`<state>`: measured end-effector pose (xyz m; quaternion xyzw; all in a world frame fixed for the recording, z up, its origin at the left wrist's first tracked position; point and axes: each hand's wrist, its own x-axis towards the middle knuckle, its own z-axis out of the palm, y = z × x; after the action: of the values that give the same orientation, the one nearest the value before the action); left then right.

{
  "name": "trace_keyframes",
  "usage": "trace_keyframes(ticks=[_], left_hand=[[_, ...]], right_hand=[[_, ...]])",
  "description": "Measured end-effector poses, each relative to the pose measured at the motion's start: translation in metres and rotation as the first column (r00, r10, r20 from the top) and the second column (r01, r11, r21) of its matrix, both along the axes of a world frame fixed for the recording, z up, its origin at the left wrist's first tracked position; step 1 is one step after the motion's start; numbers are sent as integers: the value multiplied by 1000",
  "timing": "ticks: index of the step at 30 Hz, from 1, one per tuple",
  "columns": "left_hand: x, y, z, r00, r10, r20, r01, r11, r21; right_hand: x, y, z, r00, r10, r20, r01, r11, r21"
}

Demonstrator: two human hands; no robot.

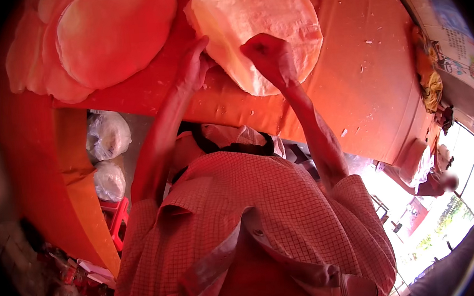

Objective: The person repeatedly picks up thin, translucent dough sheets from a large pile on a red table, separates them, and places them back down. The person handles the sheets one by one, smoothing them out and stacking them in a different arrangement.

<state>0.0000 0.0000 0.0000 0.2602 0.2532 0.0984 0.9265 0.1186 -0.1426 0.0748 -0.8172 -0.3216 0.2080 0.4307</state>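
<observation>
A large, thin round sheet that looks like flatbread (262,12) lies on the orange-covered table in front of me. Over its near part is my right hand (271,56), its fingers bent together in a pinch; what lies between the fingertips is hidden. At the sheet's left edge is my left hand (191,67), thumb stretched up and apart from the curled fingers, with nothing visible in it. Farther left, a stack of similar round sheets (114,38) overlaps unevenly, reddish under the light.
The orange table cover (365,76) carries small crumbs and hangs down at the left. Below it sit wrapped clear plastic bags (108,137) and a red stool (119,221). A crumpled yellow-brown wrapper (431,80) lies at the right edge. Another person (426,186) is partly visible at far right.
</observation>
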Motion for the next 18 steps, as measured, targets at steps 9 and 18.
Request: trace_keyframes(ticks=[9, 18], left_hand=[[-19, 17, -66, 992, 77, -101, -64, 991, 120], [-44, 29, 6, 970, 224, -93, -201, 957, 211]], right_hand=[[-44, 17, -21, 806, 197, 558, -132, 979, -156], [130, -49, 65, 997, -50, -54, 66, 934, 350]])
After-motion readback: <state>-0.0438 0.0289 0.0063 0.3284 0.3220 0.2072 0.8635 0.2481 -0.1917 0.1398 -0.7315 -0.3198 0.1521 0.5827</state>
